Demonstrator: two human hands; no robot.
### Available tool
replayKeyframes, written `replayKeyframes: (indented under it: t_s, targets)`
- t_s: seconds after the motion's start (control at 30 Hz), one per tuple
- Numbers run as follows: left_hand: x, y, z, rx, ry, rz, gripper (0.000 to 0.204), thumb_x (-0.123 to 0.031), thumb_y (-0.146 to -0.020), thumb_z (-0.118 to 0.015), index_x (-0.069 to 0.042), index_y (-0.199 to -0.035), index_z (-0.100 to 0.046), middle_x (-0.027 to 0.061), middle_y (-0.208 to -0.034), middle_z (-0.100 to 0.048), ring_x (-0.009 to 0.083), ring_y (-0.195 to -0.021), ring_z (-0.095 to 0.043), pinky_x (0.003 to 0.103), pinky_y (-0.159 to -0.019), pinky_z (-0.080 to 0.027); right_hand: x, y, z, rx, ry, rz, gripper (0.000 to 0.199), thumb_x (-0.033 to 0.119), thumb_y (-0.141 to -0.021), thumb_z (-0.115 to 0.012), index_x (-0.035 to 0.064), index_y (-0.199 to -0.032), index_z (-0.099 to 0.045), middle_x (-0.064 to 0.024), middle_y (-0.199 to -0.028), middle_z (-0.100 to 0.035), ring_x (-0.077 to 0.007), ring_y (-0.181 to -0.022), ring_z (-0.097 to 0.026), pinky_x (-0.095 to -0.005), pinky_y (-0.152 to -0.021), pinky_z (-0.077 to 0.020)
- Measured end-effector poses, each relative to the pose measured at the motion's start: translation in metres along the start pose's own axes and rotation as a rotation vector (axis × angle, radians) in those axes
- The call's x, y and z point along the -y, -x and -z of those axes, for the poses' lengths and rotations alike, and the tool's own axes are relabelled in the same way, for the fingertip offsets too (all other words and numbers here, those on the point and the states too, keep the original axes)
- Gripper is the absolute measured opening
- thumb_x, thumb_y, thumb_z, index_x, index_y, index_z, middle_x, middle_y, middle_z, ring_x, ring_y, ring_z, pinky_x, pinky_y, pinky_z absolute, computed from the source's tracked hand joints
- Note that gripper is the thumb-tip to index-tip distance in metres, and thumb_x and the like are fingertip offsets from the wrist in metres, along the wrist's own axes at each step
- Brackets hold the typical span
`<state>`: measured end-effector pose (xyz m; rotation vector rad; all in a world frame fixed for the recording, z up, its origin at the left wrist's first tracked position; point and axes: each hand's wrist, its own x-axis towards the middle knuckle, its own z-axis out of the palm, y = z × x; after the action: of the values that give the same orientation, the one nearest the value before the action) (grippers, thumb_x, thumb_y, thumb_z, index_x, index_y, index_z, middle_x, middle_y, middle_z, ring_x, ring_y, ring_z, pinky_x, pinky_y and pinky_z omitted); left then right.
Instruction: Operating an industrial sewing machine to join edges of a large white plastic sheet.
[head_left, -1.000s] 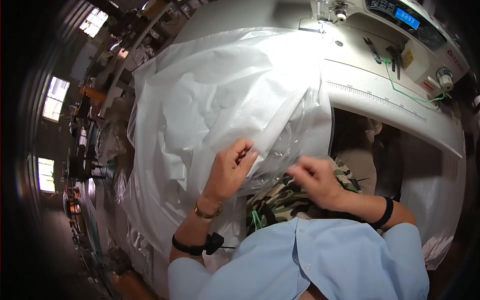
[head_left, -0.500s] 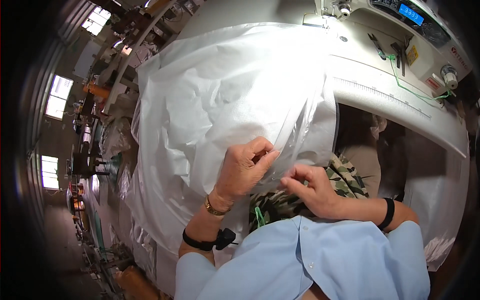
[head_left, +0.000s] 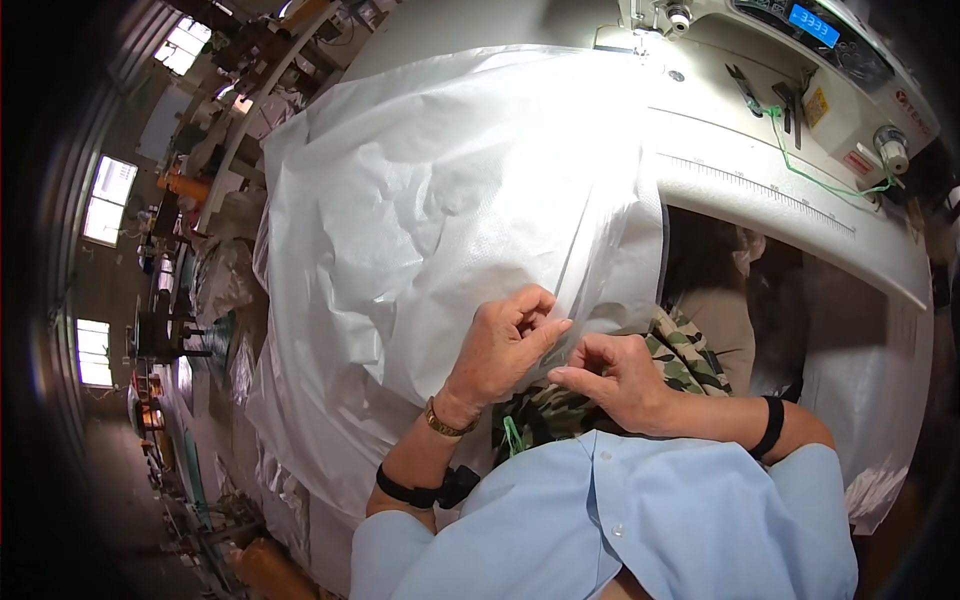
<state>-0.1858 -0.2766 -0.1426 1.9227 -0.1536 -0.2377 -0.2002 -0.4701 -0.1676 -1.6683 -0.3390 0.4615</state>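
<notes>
1. White sheet (head_left: 440, 230) drapes over the table, near edge at the person's lap.
2. Left hand (head_left: 505, 345) and right hand (head_left: 615, 380) both pinch that edge.
3. Looks thin, light, floppy, slippery; take it by the hem.

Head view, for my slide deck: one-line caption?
Both hands, left hand and right hand, pinch white plastic sheeting beside a sewing machine.

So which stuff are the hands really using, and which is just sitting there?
In use:
left hand
right hand
white fabric sheet, edge pinched by both hands

Just lying about:
sewing machine
green thread
camouflage cloth in the lap
</notes>
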Motion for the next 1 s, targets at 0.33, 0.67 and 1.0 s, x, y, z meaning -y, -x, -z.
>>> replayKeyframes:
  t_s: [0.33,0.67,1.0]
  targets:
    - [-0.004,-0.001,-0.003,-0.005,-0.056,-0.082,0.01,-0.007,-0.097,-0.061,0.003,-0.098,-0.061,-0.002,-0.074,-0.055,0.0025,-0.067,-0.047,0.021,-0.058,-0.041,0.015,-0.008,-0.009,-0.028,0.303,0.274,0.016,0.013,-0.088,-0.066,0.0024,-0.079,-0.06,-0.0138,-0.065,-0.061,-0.0333,-0.057,-0.054,-0.0408,-0.057,-0.0452]
    - [0.005,-0.006,-0.016,-0.031,0.258,0.071,0.025,-0.021,-0.103,-0.057,-0.002,-0.086,-0.057,-0.0065,-0.071,-0.045,0.0024,-0.066,-0.037,0.022,-0.055,-0.032,0.008,-0.013,-0.012,-0.045,0.556,0.44,0.015,0.011,-0.08,-0.07,0.0081,-0.087,-0.057,-0.0086,-0.063,-0.059,-0.0316,-0.055,-0.057,-0.0395,-0.056,-0.0447]
    - [-0.037,-0.005,0.015,-0.302,-0.028,-0.075,0.008,-0.005,-0.096,-0.064,0.003,-0.096,-0.066,-0.006,-0.073,-0.056,0.0013,-0.064,-0.045,0.021,-0.055,-0.037,0.013,-0.072,0.006,-0.72,-0.297,0.363,0.022,0.017,-0.094,-0.062,0.0024,-0.111,-0.06,-0.015,-0.098,-0.065,-0.026,-0.087,-0.064,-0.036,-0.076,-0.0514]
